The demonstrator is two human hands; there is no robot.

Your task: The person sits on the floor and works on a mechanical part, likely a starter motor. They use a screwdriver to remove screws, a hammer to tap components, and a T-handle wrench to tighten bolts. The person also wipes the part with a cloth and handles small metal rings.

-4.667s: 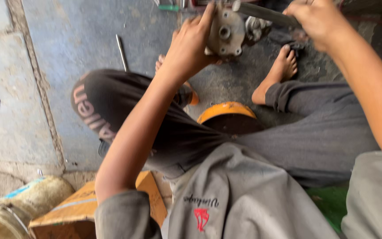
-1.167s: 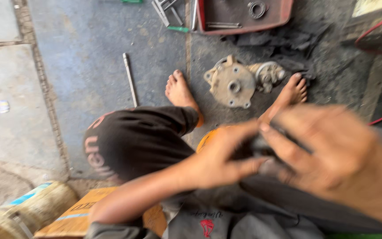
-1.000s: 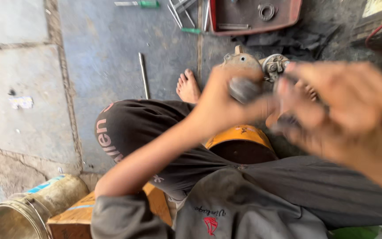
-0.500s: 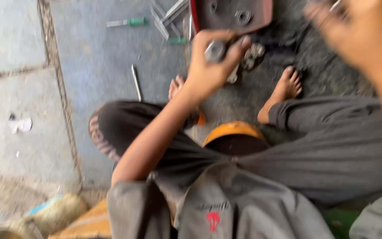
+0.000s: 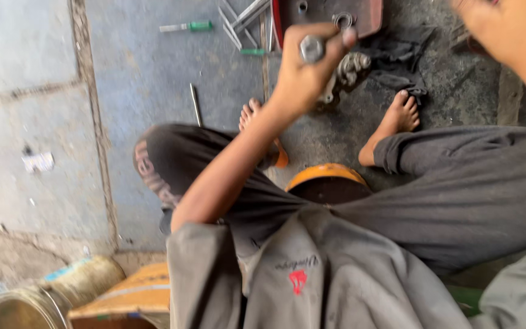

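Observation:
My left hand is raised over the floor and grips a small grey metal bolt-like part between thumb and fingers. Just beyond it, partly hidden by the hand, lies a round metal pump-like casting between my bare feet. My right hand is blurred at the top right corner, and whether it holds anything cannot be made out. I sit low, in grey trousers and a grey shirt.
A red metal tray with small rings lies at the top. Spanners and rods, a green-handled screwdriver and a thin steel rod lie on the concrete. An orange-rimmed container sits between my legs. A tin and a cardboard box stand lower left.
Both hands came up from my lap. My left hand carried the small metal part out over the casting, and my right hand swung up to the top right.

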